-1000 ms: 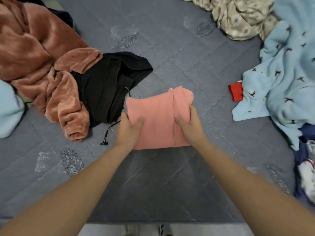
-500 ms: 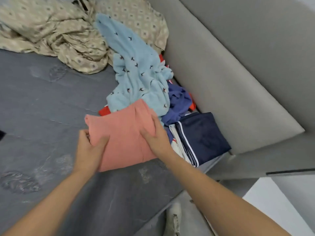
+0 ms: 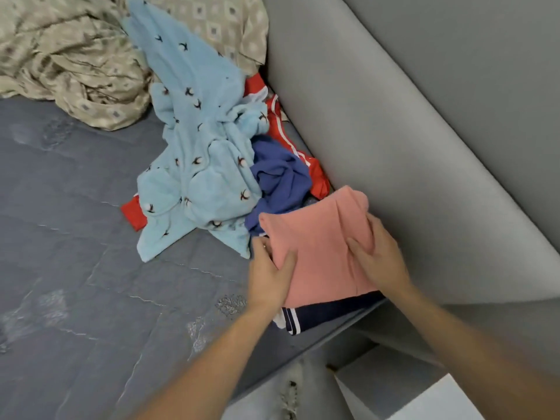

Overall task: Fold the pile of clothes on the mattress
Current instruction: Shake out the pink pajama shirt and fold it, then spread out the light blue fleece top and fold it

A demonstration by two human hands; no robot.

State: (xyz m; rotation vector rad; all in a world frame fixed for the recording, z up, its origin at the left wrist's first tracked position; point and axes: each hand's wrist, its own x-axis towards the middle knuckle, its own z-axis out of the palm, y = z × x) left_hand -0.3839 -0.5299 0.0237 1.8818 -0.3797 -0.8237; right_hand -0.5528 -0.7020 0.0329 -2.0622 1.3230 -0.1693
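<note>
Both hands grip the folded salmon-pink knit garment (image 3: pixel 321 253) at lower right: left hand (image 3: pixel 269 277) on its left edge, right hand (image 3: pixel 378 256) on top. It sits over the folded navy white-striped garment (image 3: pixel 327 313). Risk: uneven release skews the stack. Behind it, the light-blue bird-print fleece (image 3: pixel 194 147) is unfolded on the grey quilted mattress (image 3: pixel 91 268).

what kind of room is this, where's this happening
Most likely a bedroom. A grey quilted mattress meets a padded grey headboard, a crumpled beige patterned bedsheet is bunched at the far end, and loose clothes lie on it, such as a light blue printed garment.
</note>
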